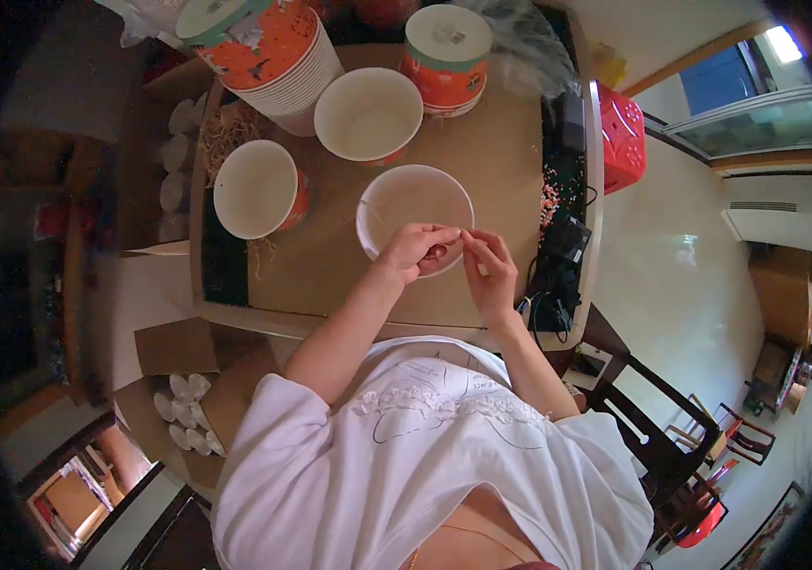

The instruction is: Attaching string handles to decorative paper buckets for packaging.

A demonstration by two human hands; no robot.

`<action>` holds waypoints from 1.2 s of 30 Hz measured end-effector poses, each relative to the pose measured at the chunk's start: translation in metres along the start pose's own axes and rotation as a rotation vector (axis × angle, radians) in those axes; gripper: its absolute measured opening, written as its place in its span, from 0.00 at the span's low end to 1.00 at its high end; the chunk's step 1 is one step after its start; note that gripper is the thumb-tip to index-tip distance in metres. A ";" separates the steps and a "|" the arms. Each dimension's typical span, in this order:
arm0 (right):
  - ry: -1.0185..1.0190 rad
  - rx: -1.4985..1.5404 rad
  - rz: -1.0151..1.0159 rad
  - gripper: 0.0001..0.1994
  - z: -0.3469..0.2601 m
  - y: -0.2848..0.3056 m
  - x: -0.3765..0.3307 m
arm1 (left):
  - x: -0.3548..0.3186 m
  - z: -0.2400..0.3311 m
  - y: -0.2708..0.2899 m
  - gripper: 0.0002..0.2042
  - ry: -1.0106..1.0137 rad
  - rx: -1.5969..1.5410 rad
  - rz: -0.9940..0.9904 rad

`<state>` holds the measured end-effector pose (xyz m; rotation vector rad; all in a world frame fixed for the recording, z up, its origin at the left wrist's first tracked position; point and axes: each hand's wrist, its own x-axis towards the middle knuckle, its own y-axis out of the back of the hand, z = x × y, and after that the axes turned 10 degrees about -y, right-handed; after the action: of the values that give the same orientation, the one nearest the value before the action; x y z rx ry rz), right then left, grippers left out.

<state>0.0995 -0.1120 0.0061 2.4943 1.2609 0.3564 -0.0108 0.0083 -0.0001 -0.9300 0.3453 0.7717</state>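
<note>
My left hand [417, 253] and my right hand [490, 274] meet at the fingertips above the near right rim of a white bowl [415, 195]. Both are closed in a pinch. Something small and dark reddish [436, 254] lies in the curled fingers of the left hand, too small to name. Whatever is pinched between the fingertips cannot be made out. Beyond the bowl stands an open paper tub [368, 109], white inside, and to its left another tub [256, 190] leans toward me.
A tall stack of orange paper tubs [268, 52] stands at the back left, a shorter stack [446, 62] at the back. Straw-like strands [226, 138] lie at left. Black adapters and cables [563, 242] line the right edge, near a red stool [621, 138]. A carton [178, 347] holds white cups below left.
</note>
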 end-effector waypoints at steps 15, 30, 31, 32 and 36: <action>-0.221 0.081 -0.140 0.09 -0.003 0.009 0.013 | -0.004 0.001 0.002 0.05 -0.091 0.255 0.030; -0.257 0.136 -0.145 0.02 0.008 0.003 0.016 | -0.008 -0.001 -0.008 0.06 -0.198 0.412 0.049; -0.246 0.116 -0.145 0.02 0.006 0.004 0.016 | -0.008 -0.001 -0.009 0.06 -0.215 0.467 0.068; -0.235 0.096 -0.146 0.02 0.005 0.004 0.017 | -0.008 -0.001 -0.010 0.07 -0.233 0.522 0.087; -0.248 0.119 -0.150 0.02 0.009 0.003 0.017 | -0.010 -0.002 -0.012 0.06 -0.341 0.645 0.080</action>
<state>0.1144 -0.1011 0.0002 2.4273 1.3886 -0.0652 -0.0093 -0.0021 0.0118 -0.1746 0.3034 0.8059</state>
